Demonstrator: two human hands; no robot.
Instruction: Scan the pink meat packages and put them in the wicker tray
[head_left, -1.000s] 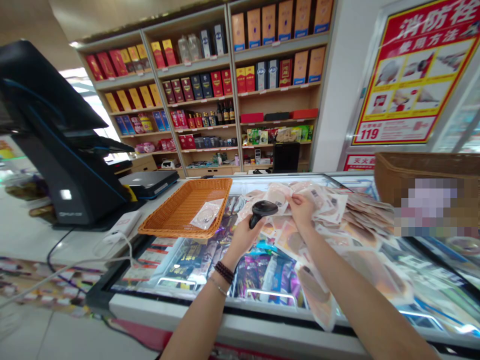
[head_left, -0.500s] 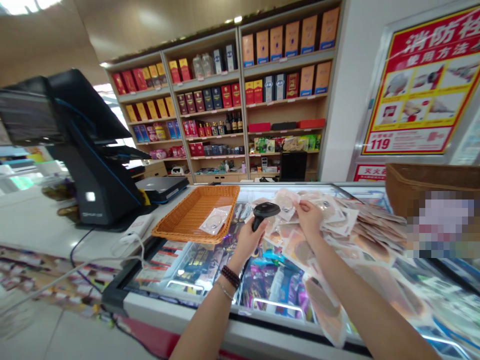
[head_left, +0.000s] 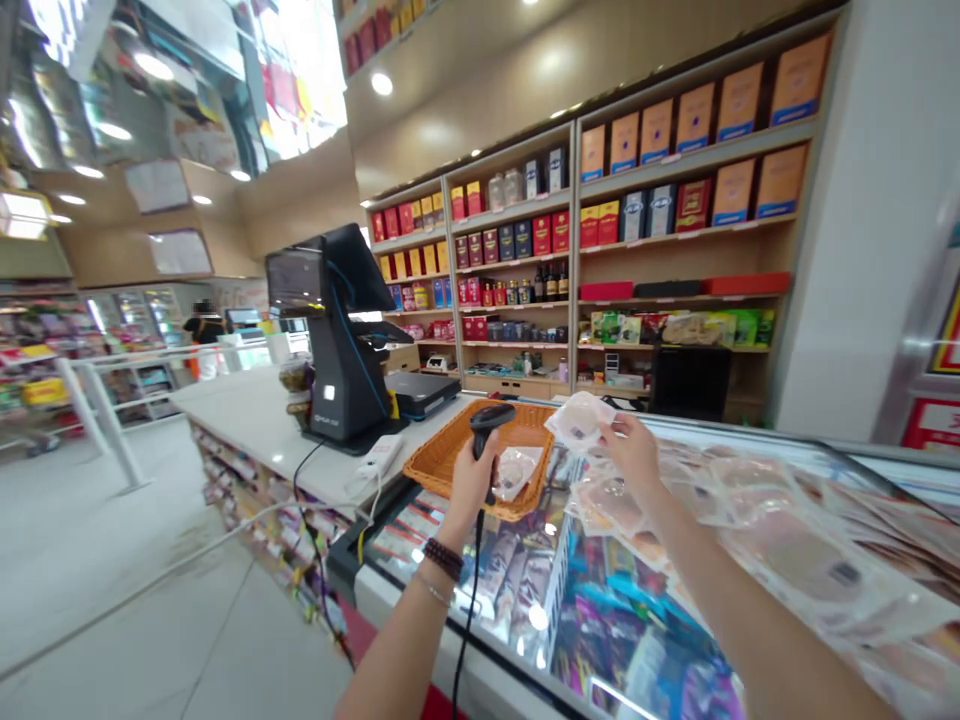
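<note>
My left hand (head_left: 472, 475) is wrapped round the handle of a black barcode scanner (head_left: 493, 415), its head tilted to the right and its cable hanging down. Pinched in my right hand (head_left: 634, 450) is a clear plastic packet (head_left: 581, 418) with a pale round item inside, raised above the freezer's glass top. An orange-brown wicker basket (head_left: 427, 463) sits behind the scanner, and another clear packet (head_left: 514, 470) lies in it. Many similar flat packets (head_left: 795, 545) are spread and piled on the glass to the right, partly under my right forearm.
A black checkout terminal (head_left: 337, 350) stands on the white counter (head_left: 247, 395) at the left, beside a flat dark device (head_left: 424, 393). Cables trail over the counter's front edge. Coloured packages show through the freezer glass (head_left: 637, 620). Shelves of boxes (head_left: 510, 240) line the back wall.
My view has swung left. The right hand has lifted a packet off the pile, and the scanner is now in front of the basket instead of over the packets.
</note>
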